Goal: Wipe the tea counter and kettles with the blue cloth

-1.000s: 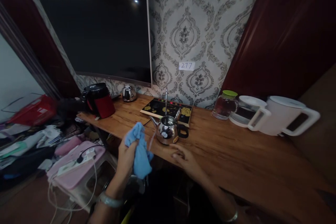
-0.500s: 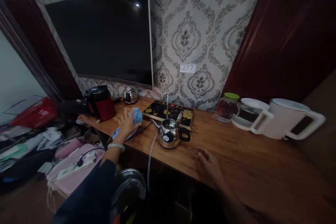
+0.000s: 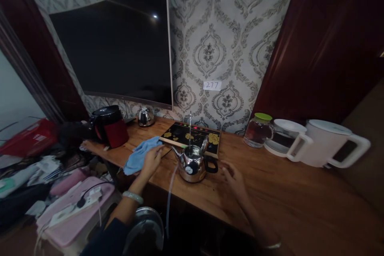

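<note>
A shiny steel kettle (image 3: 192,168) with a black handle (image 3: 211,165) stands near the front of the wooden table, spout to the left. My left hand (image 3: 152,162) is beside a crumpled blue cloth (image 3: 140,158), fingers stretched toward the kettle's spout and holding nothing. To the right of the handle hovers my right hand (image 3: 233,178), fingers apart and not touching it. Behind the kettle lies a black panel with gold flowers (image 3: 192,136), its red light lit. A thin metal tap (image 3: 190,126) rises behind the kettle's open top.
At the left stand a red and black pot (image 3: 115,130) and a small steel pot (image 3: 146,117). On the right are a green-lidded glass jug (image 3: 258,131), a white-handled glass pot (image 3: 285,138) and a white pitcher (image 3: 327,144). A clear tube (image 3: 169,204) hangs over the front edge.
My left hand has let go of the blue cloth, which now lies flatter on the table, and has moved right. My right hand has risen closer to the kettle's handle. The view has tilted up slightly.
</note>
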Available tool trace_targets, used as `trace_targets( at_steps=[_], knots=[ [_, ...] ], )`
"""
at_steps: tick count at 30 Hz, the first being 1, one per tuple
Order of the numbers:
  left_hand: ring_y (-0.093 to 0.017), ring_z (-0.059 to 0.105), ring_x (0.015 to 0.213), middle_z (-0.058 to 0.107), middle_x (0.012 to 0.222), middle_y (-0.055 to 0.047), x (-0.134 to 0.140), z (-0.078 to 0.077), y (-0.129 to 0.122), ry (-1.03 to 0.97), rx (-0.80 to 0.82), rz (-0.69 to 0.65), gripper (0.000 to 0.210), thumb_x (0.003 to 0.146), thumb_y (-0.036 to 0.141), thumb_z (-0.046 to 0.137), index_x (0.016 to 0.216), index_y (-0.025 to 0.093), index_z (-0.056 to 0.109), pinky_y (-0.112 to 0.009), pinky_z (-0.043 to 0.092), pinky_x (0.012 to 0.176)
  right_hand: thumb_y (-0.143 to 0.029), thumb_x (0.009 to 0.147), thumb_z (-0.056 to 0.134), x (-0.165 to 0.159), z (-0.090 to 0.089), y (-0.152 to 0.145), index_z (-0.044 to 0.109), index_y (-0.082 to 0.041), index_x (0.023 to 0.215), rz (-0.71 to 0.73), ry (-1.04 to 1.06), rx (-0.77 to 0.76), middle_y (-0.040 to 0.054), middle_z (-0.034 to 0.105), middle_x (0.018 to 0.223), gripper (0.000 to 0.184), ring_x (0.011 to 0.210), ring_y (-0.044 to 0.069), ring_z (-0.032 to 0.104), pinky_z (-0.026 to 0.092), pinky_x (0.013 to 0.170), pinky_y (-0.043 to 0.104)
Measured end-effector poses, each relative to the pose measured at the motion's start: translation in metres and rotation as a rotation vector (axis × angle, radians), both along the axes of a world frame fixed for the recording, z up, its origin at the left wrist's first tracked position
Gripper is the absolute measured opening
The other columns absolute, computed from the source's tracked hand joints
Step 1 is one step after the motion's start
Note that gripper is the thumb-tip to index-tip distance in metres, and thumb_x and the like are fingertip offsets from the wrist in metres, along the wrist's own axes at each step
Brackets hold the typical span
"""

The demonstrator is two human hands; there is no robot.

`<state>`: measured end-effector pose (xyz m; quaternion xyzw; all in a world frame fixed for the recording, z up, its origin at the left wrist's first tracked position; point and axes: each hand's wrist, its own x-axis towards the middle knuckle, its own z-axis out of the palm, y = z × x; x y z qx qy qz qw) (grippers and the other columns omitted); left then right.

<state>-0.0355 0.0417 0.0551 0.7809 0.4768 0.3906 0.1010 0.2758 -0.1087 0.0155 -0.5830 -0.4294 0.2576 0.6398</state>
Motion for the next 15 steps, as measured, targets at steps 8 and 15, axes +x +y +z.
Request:
trace_targets(
  at_steps=[8, 15],
  knots=[
    [-0.019, 0.065, 0.099, 0.072, 0.108, -0.010, 0.043, 0.030, 0.091, 0.332, -0.061, -0.039, 0.047, 0.088, 0.013, 0.037, 0.125, 0.016, 0.064, -0.030, 0.049, 0.091, -0.057, 0.080, 0.055, 0.029, -0.063, -0.035, 0.073, -0.019, 0.094, -0.142, -0.161, -0.216, 0.0106, 0.076, 0.100, 0.044, 0.096, 0.030, 0.070, 0.056, 0.085, 0.042],
    [-0.023, 0.058, 0.105, 0.069, 0.110, -0.012, 0.100, 0.032, 0.176, 0.571, -0.064, -0.097, 0.045, 0.081, 0.006, 0.048, 0.117, 0.020, 0.070, -0.032, 0.045, 0.091, -0.054, 0.083, 0.054, 0.035, -0.087, -0.038, 0.076, -0.028, 0.090, -0.195, -0.332, -0.325, 0.0064, 0.076, 0.099, 0.035, 0.100, 0.029, 0.069, 0.054, 0.091, 0.038]
  ],
)
